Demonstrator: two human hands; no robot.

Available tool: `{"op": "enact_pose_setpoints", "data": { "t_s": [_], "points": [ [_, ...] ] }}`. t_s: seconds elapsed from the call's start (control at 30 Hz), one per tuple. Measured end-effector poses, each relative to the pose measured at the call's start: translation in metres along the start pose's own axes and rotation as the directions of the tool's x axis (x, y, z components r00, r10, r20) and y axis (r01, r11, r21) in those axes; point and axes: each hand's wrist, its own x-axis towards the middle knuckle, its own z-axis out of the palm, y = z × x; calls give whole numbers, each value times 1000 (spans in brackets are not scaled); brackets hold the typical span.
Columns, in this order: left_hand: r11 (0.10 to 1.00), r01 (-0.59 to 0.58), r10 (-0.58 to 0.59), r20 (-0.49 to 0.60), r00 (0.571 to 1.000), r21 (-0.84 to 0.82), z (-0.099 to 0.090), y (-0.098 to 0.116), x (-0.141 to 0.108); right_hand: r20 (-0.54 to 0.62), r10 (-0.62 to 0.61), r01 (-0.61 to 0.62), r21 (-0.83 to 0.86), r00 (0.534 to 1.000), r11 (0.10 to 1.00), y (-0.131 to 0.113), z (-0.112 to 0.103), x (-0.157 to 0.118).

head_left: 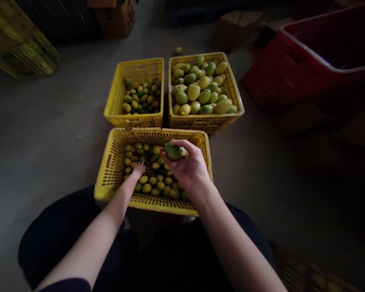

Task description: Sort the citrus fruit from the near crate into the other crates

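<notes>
A yellow plastic crate [101, 182] stands in front of me, with many small green and yellow fruits [146, 188] on its bottom. Down inside it, on the left, my left hand [139, 167] reaches among the fruits with its fingers bent; whether it grips one is too small to tell. Higher up, over the crate's right part, my right hand [188, 162] is closed around a green fruit [174, 150], larger than those below, held between thumb and fingers.
Behind are two more yellow crates, the left [113, 97] with small fruits, the right [236, 95] heaped with larger ones. One fruit [178, 50] lies on the floor beyond. A red bin [280, 73] stands right; cardboard boxes [117, 18] and stacked crates [33, 54] stand at the back.
</notes>
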Motion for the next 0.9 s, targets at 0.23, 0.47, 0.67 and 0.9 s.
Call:
{"op": "enact_pose_setpoints", "data": {
  "t_s": [0.23, 0.47, 0.67, 0.9],
  "points": [
    [990, 44, -52, -55, 997, -137, -56, 11, -8, 153, -16, 11, 30, 988, 999, -1, 0, -4],
    [814, -226, 138, -199, 970, -535, -185, 66, -75, 306, -132, 122, 51, 943, 991, 7, 6, -13],
    [-11, -277, 380, -260, 887, -961, -210, 90, -196, 383, -76, 115, -80, 921, 990, 15, 10, -24],
    [-384, -115, 328, -252, 910, -916, -177, 97, -228, 558, -116, 344, -323, 822, 882, 28, 11, -35]
  ]
}}
